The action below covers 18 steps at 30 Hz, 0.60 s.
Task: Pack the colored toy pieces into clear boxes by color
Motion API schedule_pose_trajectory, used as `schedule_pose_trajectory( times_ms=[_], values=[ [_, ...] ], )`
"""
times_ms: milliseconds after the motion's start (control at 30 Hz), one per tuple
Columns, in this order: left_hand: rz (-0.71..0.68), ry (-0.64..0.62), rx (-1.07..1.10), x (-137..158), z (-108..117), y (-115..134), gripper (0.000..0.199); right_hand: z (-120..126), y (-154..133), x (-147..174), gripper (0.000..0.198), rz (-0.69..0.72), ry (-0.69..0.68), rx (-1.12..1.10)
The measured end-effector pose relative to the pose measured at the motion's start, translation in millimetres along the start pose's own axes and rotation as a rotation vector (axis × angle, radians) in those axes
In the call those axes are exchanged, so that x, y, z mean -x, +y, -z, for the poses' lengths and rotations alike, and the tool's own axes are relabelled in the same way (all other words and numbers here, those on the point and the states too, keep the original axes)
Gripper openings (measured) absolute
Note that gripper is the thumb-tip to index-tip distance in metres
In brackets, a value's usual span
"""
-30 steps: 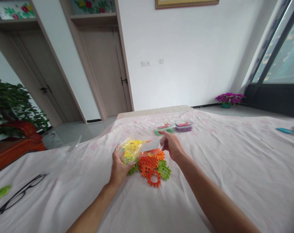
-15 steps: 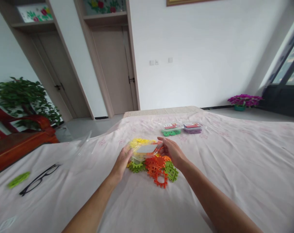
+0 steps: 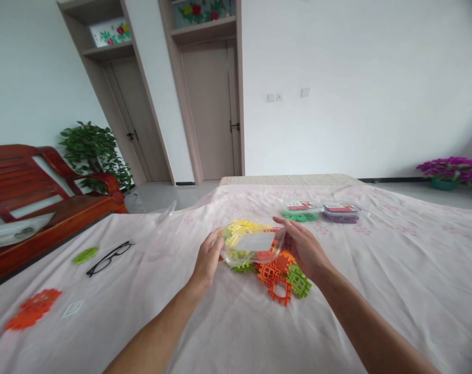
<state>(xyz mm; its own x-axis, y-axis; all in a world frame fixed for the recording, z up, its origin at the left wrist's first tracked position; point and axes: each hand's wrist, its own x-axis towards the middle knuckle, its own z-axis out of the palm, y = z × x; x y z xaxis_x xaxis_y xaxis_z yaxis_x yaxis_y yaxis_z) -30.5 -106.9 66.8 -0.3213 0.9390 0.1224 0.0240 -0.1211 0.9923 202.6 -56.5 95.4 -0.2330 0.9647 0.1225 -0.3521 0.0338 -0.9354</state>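
One clear, smooth plastic container (image 3: 255, 258) is held at its two ends by the person's left grip (image 3: 207, 259) and right grip (image 3: 304, 252), over flat, notched orange pieces (image 3: 280, 291) and green pieces (image 3: 299, 281). Two lidded boxes (image 3: 341, 210) sit side by side beyond. Wrinkled cloth (image 3: 388, 291) stretches wide rightward; its left edge nears one glossy wooden chair (image 3: 80, 205).
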Motion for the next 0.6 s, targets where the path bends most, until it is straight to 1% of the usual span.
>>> schedule_pose_trajectory(
  times_ms=[167,233,333,467,600],
  values=[
    [0.054,0.05,0.015,7,15,14,0.054,-7,-3,5,0.051,-0.02,-0.072,-0.031],
    [0.044,0.088,0.034,10,24,22,0.052,-7,-4,5,0.049,-0.021,-0.079,-0.064],
    [-0.003,0.167,0.068,11,44,38,0.05,-5,-4,4,0.043,-0.03,-0.042,-0.086],
    [-0.054,0.338,0.098,6,85,62,0.048,-1,-3,1,0.039,-0.048,0.022,-0.044],
    [-0.083,0.551,0.05,-10,141,75,0.045,2,2,-1,0.038,-0.061,0.054,0.01]
  ],
)
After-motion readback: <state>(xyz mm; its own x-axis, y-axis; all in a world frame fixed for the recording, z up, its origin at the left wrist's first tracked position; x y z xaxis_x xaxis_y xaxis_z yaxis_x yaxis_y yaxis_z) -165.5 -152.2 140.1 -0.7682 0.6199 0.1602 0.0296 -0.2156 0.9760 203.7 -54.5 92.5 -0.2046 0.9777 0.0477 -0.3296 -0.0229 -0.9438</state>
